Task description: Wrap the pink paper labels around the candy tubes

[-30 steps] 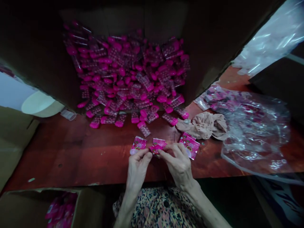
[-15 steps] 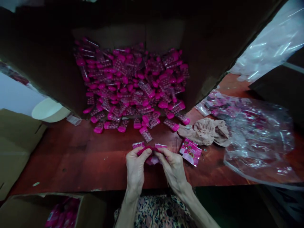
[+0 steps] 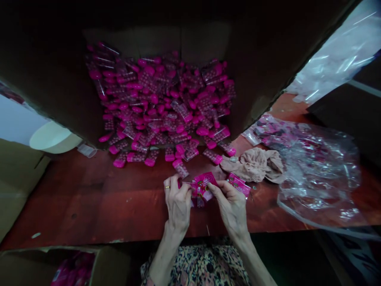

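Filling the left edge of the frame, a cardboard box is cut off by the border. Beside it, a white bowl is set near the back of a reddish table. At the lower left, pink packets are contained in an open carton. A small clear cup is seen just right of the bowl. Across the upper centre, pink-capped bottles are heaped inside a large dark carton, and some are spilled onto the table at its mouth.

At the centre, the left hand is held with its fingers curled inward, a ring worn on one; whether anything is gripped by it cannot be told. Just right of its fingertips, a printed pink packet is pinched between the thumb and fingers of the right hand, which is nearly closed. Behind that hand, more packets are laid on the table. Farther right, a crumpled beige cloth is followed by a clear plastic bag, in whose upper part pink printed pieces are seen. The upper right corner is taken up by shiny translucent plastic.
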A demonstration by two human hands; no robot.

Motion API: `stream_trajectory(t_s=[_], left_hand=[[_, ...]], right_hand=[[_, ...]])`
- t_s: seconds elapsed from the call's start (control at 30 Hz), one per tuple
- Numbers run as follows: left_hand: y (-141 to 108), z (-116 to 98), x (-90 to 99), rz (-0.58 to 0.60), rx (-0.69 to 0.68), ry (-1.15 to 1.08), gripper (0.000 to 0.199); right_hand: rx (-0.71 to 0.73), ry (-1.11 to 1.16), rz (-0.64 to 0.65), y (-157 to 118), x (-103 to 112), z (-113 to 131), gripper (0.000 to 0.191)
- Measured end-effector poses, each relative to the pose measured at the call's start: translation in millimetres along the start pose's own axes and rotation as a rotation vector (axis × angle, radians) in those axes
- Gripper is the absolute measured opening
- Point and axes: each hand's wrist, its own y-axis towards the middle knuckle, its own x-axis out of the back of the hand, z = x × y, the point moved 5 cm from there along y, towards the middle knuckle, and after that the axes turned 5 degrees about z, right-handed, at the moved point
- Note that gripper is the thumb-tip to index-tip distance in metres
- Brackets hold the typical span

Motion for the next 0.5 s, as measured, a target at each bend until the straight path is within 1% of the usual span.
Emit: stream_trajectory(t_s=[0.03, 0.07, 0.1, 0.13, 0.17, 0.23, 0.27, 0.3, 0.37, 0.43, 0.5], left_hand=[[0, -2, 4.7, -0.020, -0.043, 0.044, 0.014], [1, -4, 8.9, -0.032, -0.068, 0.038, 0.015], [1, -5, 11.6, -0.020, -0.070, -0.033, 0.017], [2, -6, 11.8, 0.022, -0.052, -0.147, 0.019], [2, -7, 9.4, 0.088, -0.014, -0.284, 0.019], [0, -10, 0.0, 0.215, 0.118, -0.571, 0.018], [-2, -11, -4.3, 0.230, 0.199, -0.696, 0.016], [-3, -11, -7.4, 0.203, 0.282, -0.808, 0.013], [-6, -10, -10.2, 0.089, 0.410, -0.981, 0.008], [-7, -8, -10.1, 0.004, 0.482, -1.075, 0.008], [-6, -5, -7.0, -0.048, 0.519, -1.104, 0.011]], right_hand=[[-0.002, 0.006, 0.012, -1, -2, 2, 0.023], [-0.001, 0.011, 0.026, -2, -4, 4, 0.024], [0.004, 0.017, 0.041, -3, -6, 6, 0.024], [0.014, 0.024, 0.058, -4, -9, 9, 0.023], [0.027, 0.031, 0.079, -5, -11, 12, 0.022], [0.058, 0.045, 0.119, -7, -17, 17, 0.019], [0.072, 0.051, 0.137, -8, -20, 20, 0.018], [0.082, 0.057, 0.153, -9, -22, 22, 0.018], [0.095, 0.068, 0.185, -11, -25, 26, 0.020], [0.056, 0.142, 0.273, -12, -29, 27, 0.020], [-0.024, 0.262, 0.390, -14, -34, 26, 0.015]])
